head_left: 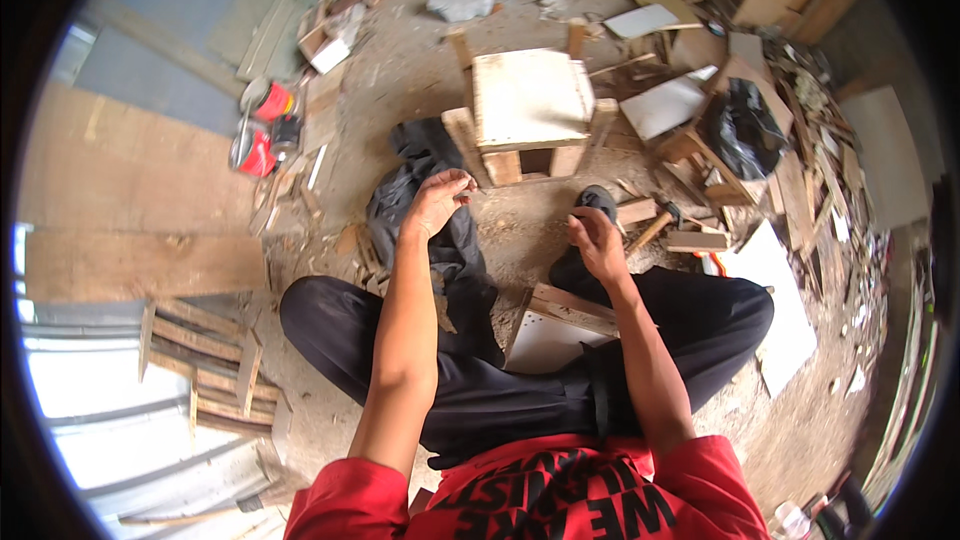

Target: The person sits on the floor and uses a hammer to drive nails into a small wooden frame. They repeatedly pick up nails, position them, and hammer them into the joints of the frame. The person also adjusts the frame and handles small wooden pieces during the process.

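A small wooden stool (530,100) with a pale square top stands on the floor in front of me. My left hand (436,204) hovers just short of the stool's near left leg, above a crumpled dark cloth (395,202). Its fingers are curled in toward the thumb; anything tiny between them is too blurred to name. Across from it, my right hand (597,248) is raised near my shoe (597,202), its fingers bent in a pinch. Whatever it may hold cannot be made out. Neither hand touches the stool.
A hammer (655,230) lies right of my right hand, among wood offcuts (697,241). Between my legs sits a white-faced board (548,342). Red cans (262,100) stand at the left; a black plastic bag (748,130) and scrap wood fill the right side.
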### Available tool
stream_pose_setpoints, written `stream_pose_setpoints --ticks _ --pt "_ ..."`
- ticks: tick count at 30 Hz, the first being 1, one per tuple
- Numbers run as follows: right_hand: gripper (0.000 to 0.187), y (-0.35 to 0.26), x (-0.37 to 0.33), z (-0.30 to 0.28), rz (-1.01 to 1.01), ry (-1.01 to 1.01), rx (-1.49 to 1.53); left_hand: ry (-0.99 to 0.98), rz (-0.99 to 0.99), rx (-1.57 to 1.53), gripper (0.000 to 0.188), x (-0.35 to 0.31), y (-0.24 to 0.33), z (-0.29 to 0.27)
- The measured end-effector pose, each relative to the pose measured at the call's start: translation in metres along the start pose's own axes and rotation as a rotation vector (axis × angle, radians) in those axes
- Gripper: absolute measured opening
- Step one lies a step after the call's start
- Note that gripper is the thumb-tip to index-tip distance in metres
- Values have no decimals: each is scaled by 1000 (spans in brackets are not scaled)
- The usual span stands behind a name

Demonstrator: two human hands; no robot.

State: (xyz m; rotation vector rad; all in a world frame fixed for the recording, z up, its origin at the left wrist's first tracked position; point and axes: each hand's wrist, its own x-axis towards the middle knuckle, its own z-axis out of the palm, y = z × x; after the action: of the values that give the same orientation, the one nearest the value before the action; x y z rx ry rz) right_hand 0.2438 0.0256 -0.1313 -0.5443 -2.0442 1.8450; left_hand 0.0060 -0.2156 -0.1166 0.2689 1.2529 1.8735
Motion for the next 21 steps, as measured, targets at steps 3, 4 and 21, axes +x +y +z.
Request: stream_pose_setpoints --ticks 3,4,21 --pt "34 -6 3 -6 34 -2 235 -178 -57 44 10 22 -3 59" --pt "34 -14 3 -5 37 30 315 -217 -96 85 11 29 -8 81" --pt "22 -14 6 -42 123 128 286 -69 -152 201 20 61 -54 205"
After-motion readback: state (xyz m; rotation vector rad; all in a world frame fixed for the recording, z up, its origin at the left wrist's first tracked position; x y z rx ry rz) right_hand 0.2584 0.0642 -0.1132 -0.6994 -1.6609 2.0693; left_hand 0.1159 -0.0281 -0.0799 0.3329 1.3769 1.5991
